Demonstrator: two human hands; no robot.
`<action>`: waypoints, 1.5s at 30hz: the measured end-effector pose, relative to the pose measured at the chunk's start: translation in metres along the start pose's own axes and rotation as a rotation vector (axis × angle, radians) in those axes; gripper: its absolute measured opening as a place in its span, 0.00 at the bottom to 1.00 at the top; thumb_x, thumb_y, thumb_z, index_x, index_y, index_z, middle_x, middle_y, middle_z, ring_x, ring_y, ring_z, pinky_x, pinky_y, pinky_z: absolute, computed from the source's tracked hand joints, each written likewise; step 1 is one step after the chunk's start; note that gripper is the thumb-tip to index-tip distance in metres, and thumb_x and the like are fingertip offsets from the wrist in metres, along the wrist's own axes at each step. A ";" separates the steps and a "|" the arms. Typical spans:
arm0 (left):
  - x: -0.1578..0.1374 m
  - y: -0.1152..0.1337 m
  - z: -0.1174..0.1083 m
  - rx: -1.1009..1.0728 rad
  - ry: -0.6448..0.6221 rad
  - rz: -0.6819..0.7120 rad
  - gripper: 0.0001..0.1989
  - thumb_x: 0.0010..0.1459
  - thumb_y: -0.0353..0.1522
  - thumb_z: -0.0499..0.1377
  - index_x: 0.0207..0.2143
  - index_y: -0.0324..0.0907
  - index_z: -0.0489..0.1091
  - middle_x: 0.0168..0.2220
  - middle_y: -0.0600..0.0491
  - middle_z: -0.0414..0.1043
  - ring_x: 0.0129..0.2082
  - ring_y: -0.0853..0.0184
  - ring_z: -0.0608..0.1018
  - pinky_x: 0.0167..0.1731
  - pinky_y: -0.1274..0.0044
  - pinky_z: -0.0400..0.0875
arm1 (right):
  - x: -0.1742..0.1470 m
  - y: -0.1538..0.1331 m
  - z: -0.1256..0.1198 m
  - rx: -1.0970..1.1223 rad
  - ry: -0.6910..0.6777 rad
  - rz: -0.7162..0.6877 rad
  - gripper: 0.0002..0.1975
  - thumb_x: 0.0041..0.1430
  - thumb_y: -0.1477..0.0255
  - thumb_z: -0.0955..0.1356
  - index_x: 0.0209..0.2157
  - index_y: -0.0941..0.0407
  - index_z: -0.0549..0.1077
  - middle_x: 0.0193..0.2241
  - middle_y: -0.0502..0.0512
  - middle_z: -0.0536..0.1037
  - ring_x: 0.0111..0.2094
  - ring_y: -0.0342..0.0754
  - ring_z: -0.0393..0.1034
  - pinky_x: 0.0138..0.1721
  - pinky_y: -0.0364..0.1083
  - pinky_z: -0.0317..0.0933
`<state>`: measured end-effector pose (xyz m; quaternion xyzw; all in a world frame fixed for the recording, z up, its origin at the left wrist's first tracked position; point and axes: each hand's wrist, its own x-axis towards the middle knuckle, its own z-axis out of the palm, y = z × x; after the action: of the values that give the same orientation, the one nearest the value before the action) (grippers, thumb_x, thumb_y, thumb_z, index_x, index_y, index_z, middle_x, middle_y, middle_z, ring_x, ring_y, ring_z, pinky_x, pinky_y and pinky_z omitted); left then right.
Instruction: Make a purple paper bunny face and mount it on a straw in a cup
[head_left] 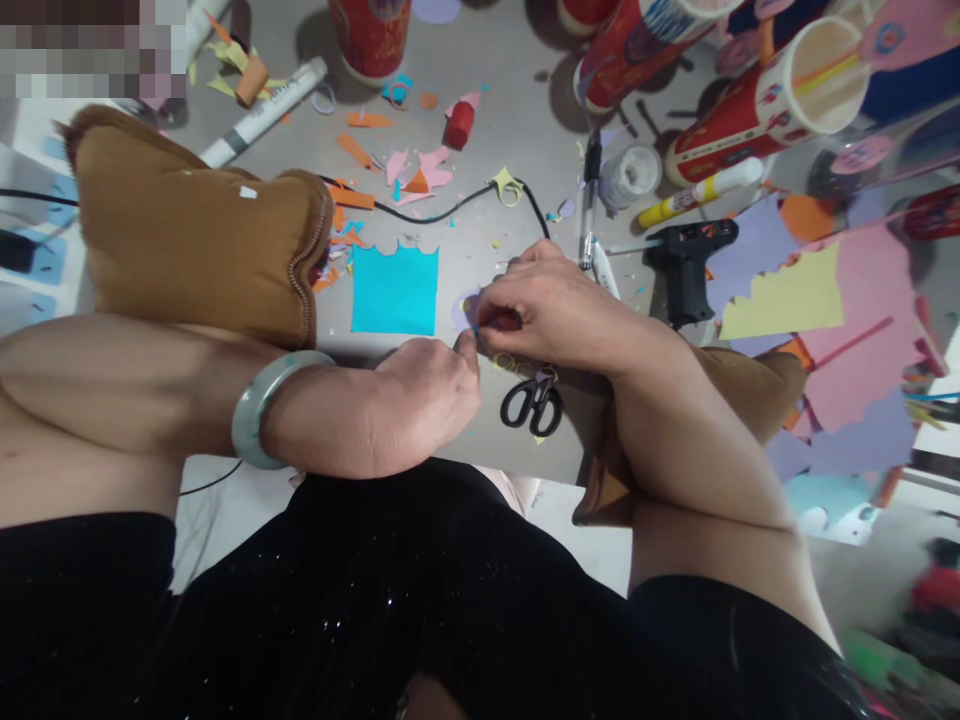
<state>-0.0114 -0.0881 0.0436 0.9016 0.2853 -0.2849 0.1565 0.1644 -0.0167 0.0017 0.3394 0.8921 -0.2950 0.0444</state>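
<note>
Meeting over the lilac paper cutout (463, 311), right hand (551, 305) and left hand (429, 388)—can't tell what either grip holds!

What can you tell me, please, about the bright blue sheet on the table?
The bright blue sheet looks like thin paper. It is roughly four-sided, with fairly straight sides and near edge, while several rounded bites are missing from its far edge. Its face appears plain. It lies flat on the gray table, just beyond the left hand and to the right of the brown cushion. Nothing appears to hold it down.
</note>
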 end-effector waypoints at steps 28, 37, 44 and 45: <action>0.003 -0.032 -0.029 -0.161 0.268 -0.044 0.14 0.58 0.20 0.56 0.39 0.37 0.80 0.26 0.50 0.76 0.26 0.65 0.76 0.24 0.73 0.54 | -0.008 0.011 -0.007 0.204 0.255 0.136 0.03 0.57 0.74 0.69 0.29 0.54 0.73 0.28 0.51 0.77 0.32 0.48 0.69 0.40 0.50 0.58; 0.038 -0.092 -0.033 -1.399 0.848 -0.052 0.08 0.62 0.30 0.65 0.41 0.42 0.69 0.37 0.57 0.69 0.31 0.75 0.69 0.29 0.78 0.63 | -0.028 0.017 -0.037 0.622 0.551 0.085 0.14 0.53 0.62 0.80 0.27 0.53 0.75 0.25 0.48 0.77 0.29 0.45 0.70 0.33 0.47 0.65; 0.043 -0.089 -0.032 -1.344 0.510 0.016 0.07 0.52 0.31 0.70 0.31 0.40 0.76 0.26 0.58 0.73 0.26 0.74 0.72 0.28 0.79 0.63 | -0.021 0.018 -0.032 0.645 0.777 0.079 0.15 0.51 0.62 0.80 0.27 0.53 0.74 0.25 0.47 0.74 0.28 0.42 0.67 0.33 0.46 0.67; 0.042 -0.088 -0.032 -1.348 0.518 0.008 0.05 0.52 0.30 0.69 0.30 0.40 0.76 0.25 0.59 0.72 0.25 0.74 0.71 0.27 0.79 0.63 | -0.021 0.018 -0.031 0.643 0.795 0.076 0.15 0.52 0.62 0.79 0.27 0.53 0.74 0.25 0.46 0.74 0.28 0.42 0.67 0.33 0.46 0.67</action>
<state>-0.0223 0.0139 0.0330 0.6486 0.4237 0.1765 0.6072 0.1951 -0.0008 0.0242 0.4542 0.6912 -0.4007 -0.3943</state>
